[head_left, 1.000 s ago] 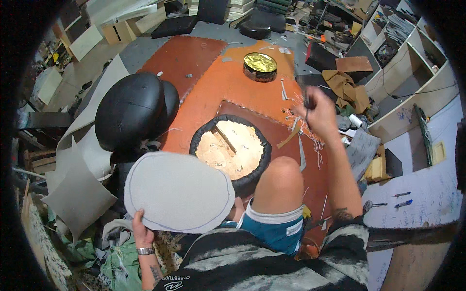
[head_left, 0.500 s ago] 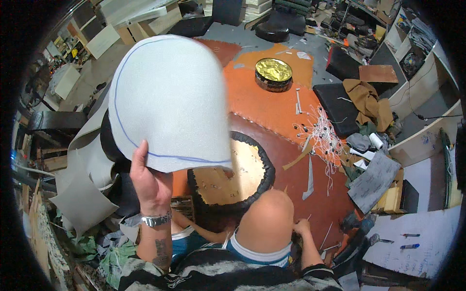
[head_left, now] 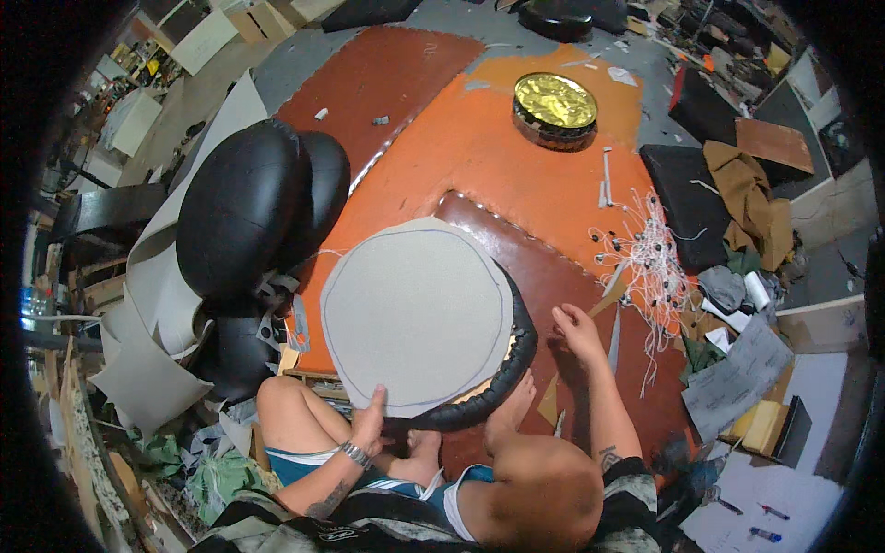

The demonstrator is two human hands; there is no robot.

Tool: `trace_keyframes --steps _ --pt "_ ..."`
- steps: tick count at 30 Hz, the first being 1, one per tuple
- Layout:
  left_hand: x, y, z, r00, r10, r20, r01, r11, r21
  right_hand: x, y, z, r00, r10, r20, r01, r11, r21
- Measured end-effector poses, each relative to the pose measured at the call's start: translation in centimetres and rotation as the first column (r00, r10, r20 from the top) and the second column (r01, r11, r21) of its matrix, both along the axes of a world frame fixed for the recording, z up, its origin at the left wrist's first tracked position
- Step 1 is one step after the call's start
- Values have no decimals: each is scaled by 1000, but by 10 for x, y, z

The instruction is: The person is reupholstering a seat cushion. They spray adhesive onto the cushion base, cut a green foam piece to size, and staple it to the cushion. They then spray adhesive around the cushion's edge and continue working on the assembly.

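A round grey sheet (head_left: 415,313) with a pen outline lies flat over a round black-rimmed seat (head_left: 512,369) on the floor between my knees. My left hand (head_left: 371,426) presses on the sheet's near edge, thumb and fingers spread on it. My right hand (head_left: 579,324) rests on the dark brown leather sheet (head_left: 562,276) just right of the seat, fingers loosely curled, with nothing visible in it. A foot (head_left: 513,404) touches the seat's black rim.
Black padded cushions (head_left: 249,207) stand at the left. A round gold-lidded tin (head_left: 555,103) sits on the orange sheet (head_left: 461,138) ahead. White threads and small fasteners (head_left: 641,253) lie at the right, with scraps, cloth and papers (head_left: 737,378) beyond.
My left hand has brought the grey sheet down from in front of the camera and laid it flat over the seat. My right hand has moved up onto the brown leather.
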State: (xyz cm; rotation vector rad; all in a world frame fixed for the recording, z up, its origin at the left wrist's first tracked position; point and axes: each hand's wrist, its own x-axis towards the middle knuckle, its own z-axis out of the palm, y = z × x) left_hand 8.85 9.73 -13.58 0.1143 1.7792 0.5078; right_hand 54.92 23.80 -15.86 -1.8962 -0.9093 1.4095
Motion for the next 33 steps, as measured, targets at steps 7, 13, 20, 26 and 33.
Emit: trace_keyframes --steps 7,13,20,26,33 --pt "-22 24 -4 992 29 124 -34 999 35 -64 50 -35 994 83 -73 -87 995 -55" --pt "-5 27 -9 978 107 178 -128 985 114 -91 48 -28 961 98 260 -116 992 56" --pt "16 87 4 990 -78 -119 131 835 535 -40 41 9 894 -154 421 -36 911 410" --pt "48 155 -22 946 -259 -193 320 837 445 2 46 -15 920 -141 365 47 966 256" --pt "19 173 -38 944 -294 -150 329 870 366 19 27 -25 885 -128 447 7 965 263"
